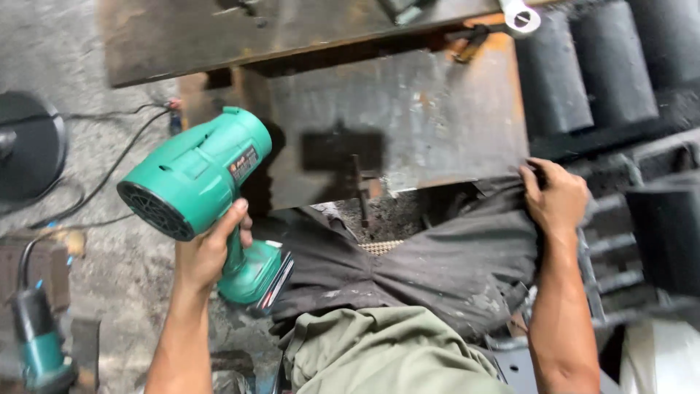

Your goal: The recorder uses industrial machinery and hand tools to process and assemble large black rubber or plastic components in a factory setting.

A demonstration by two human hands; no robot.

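Observation:
My left hand [208, 252] grips the handle of a green cordless power tool [200, 179], shaped like a blower or heat gun, with a dark vented rear end and a battery base. It is held up over my left knee, nozzle pointing toward a steel plate [430, 109]. My right hand [555, 197] rests on my right knee, fingers closed on the dark grey trouser cloth [437, 255]. The nozzle tip is hidden behind the tool body.
A rusty steel plate lies across the top [240, 33]. Black cylinders [583, 66] stand at the upper right beside a metal frame [612, 270]. Cables [117, 160] trail over the concrete floor. Another green tool [36, 339] sits at the lower left, near a black round base [29, 146].

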